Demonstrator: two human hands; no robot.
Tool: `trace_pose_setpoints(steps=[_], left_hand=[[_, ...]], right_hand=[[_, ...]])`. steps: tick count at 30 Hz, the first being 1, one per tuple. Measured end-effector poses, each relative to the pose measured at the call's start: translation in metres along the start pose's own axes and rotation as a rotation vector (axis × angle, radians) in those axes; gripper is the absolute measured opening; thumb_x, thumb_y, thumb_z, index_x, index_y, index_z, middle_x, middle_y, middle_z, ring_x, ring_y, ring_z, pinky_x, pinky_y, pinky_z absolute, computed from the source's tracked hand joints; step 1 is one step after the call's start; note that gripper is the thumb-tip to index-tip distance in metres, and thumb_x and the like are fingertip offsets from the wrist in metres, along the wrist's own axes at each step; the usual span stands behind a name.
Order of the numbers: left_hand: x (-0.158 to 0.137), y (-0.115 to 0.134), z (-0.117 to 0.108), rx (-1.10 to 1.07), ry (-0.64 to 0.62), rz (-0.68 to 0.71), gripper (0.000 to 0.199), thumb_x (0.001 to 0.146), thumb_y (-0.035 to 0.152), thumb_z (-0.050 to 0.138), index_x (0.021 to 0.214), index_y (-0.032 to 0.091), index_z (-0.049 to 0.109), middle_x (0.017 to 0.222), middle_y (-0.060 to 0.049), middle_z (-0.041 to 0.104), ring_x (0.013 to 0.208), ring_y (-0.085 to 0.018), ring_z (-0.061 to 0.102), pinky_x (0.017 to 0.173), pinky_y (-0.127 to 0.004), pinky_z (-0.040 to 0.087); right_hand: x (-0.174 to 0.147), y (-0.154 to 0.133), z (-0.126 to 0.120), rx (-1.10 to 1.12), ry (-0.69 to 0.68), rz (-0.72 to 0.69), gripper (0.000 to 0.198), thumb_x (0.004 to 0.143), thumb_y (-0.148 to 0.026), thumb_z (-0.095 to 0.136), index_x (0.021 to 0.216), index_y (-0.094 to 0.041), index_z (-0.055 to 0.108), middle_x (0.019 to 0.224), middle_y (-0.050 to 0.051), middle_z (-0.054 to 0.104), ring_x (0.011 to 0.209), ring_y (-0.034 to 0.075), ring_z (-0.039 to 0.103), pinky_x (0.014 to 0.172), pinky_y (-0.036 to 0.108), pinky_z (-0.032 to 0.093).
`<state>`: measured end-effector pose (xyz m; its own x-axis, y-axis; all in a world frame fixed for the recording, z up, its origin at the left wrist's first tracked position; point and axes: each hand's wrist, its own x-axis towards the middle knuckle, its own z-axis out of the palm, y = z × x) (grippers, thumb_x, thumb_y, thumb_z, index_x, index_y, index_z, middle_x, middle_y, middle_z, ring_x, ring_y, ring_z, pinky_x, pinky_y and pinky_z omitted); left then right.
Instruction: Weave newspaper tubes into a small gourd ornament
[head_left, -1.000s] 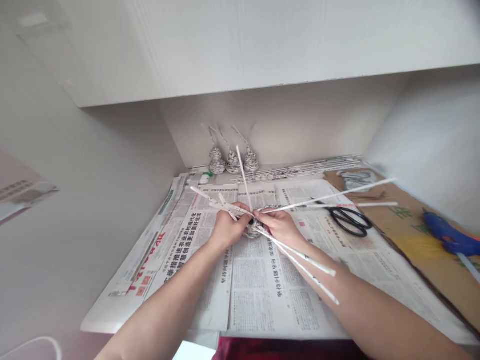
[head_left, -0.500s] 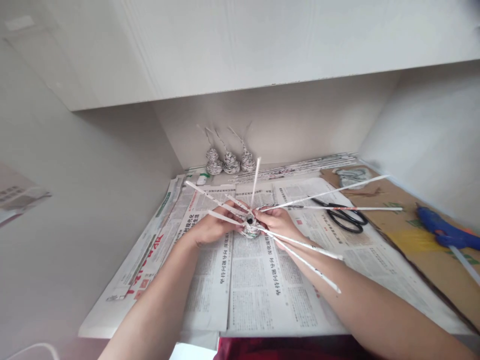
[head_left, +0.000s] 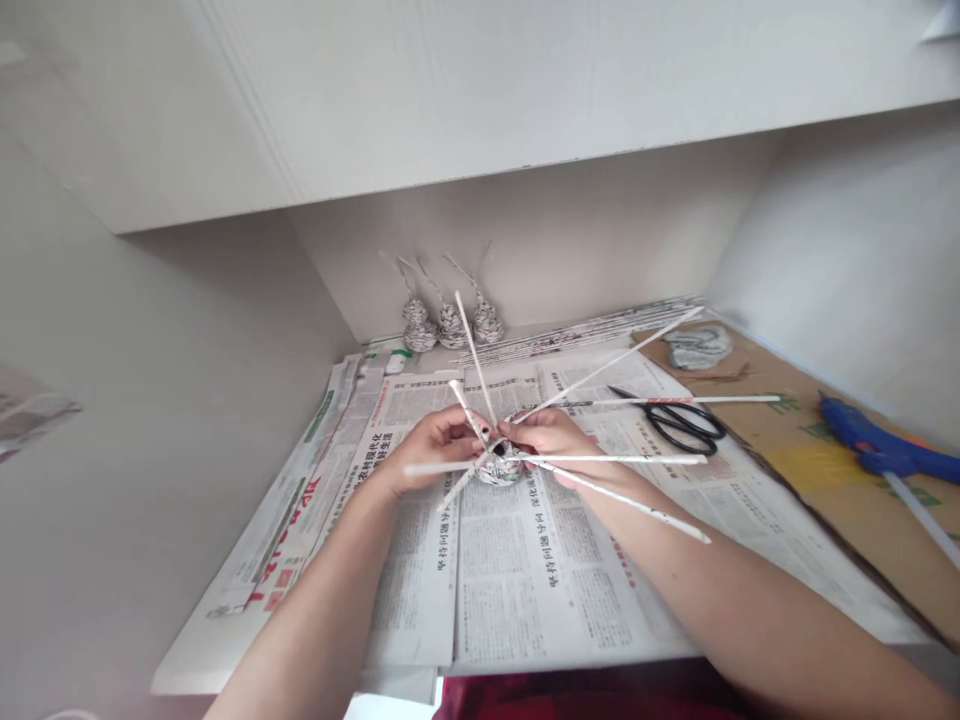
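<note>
Small, round, woven newsprint-paper body (head_left: 500, 474): between both hands, over printed newspaper sheets (head_left: 510, 610). Right hand (head_left: 549, 436): thumb and fingers pinched at its rim. Left hand (head_left: 439, 447): fingers loosely curled, grip unclear. Advisable: slim white rolled-paper spokes (head_left: 645, 460) evenly fanned, tension steady.

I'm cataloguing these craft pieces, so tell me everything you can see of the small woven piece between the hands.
The small woven piece looks made of rolled printed paper, whitish grey with darker flecks. Its body is rounded, a dark opening faces upward, and pale paper sticks fan out around it. The right hand pinches it near the top; the left hand is at its left side, exact grip unclear. It sits over newspaper; whether its base touches is hidden.
</note>
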<state>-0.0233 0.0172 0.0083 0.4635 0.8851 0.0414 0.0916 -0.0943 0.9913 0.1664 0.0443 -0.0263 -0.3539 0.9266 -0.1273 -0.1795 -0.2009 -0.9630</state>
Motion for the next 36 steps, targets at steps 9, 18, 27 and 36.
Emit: trace_pose_setpoints(steps=[9, 18, 27, 36], left_hand=[[0.002, -0.005, 0.003, -0.092, 0.140, -0.163, 0.036, 0.070, 0.049, 0.069, 0.070, 0.014, 0.059, 0.066, -0.004, 0.064, 0.063, -0.016, 0.063, 0.061, -0.029, 0.051], [0.013, -0.010, 0.020, -0.134, 0.374, -0.207, 0.046, 0.051, 0.032, 0.084, 0.091, 0.015, 0.067, 0.078, -0.004, 0.070, 0.059, -0.014, 0.063, 0.051, -0.025, 0.050], [0.012, -0.014, 0.019, -0.019, 0.399, -0.206, 0.028, 0.062, 0.033, 0.077, 0.084, 0.016, 0.073, 0.066, -0.003, 0.070, 0.053, -0.015, 0.060, 0.050, -0.025, 0.046], [0.012, -0.008, 0.022, 0.121, 0.409, -0.182, 0.024, 0.061, 0.036, 0.075, 0.069, 0.014, 0.072, 0.057, -0.002, 0.066, 0.049, -0.013, 0.055, 0.047, -0.023, 0.042]], right_hand=[[-0.001, 0.001, -0.001, 0.029, -0.058, 0.008, 0.028, 0.058, -0.035, 0.081, 0.059, -0.010, 0.068, 0.044, 0.001, 0.056, 0.036, 0.010, 0.046, 0.034, 0.021, 0.034], [-0.003, 0.001, 0.004, -0.057, 0.005, -0.051, 0.029, 0.062, -0.039, 0.078, 0.066, -0.011, 0.069, 0.047, -0.001, 0.056, 0.039, 0.010, 0.048, 0.036, 0.021, 0.038], [-0.001, -0.005, 0.006, 0.046, 0.130, -0.024, 0.020, 0.059, -0.029, 0.078, 0.068, -0.014, 0.069, 0.048, 0.000, 0.059, 0.042, 0.013, 0.054, 0.039, 0.024, 0.044], [-0.005, -0.013, 0.011, 0.038, 0.208, -0.046, 0.013, 0.060, -0.014, 0.066, 0.072, -0.015, 0.069, 0.054, 0.000, 0.062, 0.046, 0.012, 0.054, 0.040, 0.021, 0.040]])
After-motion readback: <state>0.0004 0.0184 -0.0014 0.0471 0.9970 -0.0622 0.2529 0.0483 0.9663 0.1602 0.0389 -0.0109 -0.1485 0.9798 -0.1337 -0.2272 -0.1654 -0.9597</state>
